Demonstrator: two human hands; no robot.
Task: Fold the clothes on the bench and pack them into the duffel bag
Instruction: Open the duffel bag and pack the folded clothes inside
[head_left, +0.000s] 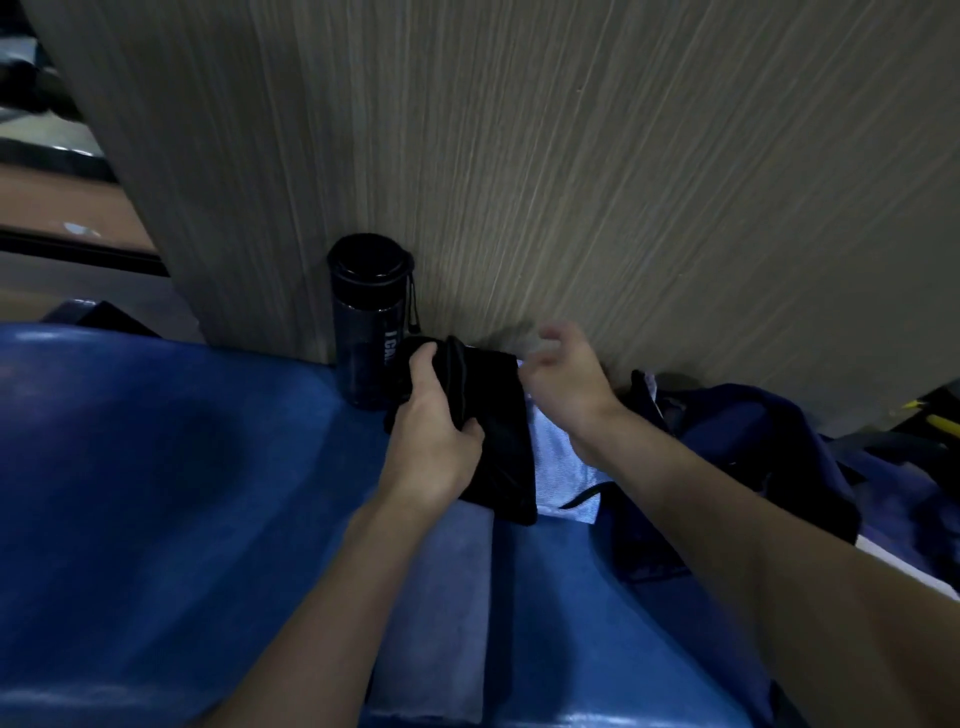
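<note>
The left hand grips a folded black garment over the blue bench. The right hand hovers loose-fingered beside it, with a bottle to the left and a duffel bag to the right.

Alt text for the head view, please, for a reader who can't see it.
A person's left hand grips a black garment over a blue bench, while the right hand, blurred and holding nothing, hovers beside it. A dark water bottle stands by the wood-grain wall; a light blue cloth and a navy duffel bag lie to the right.
</note>
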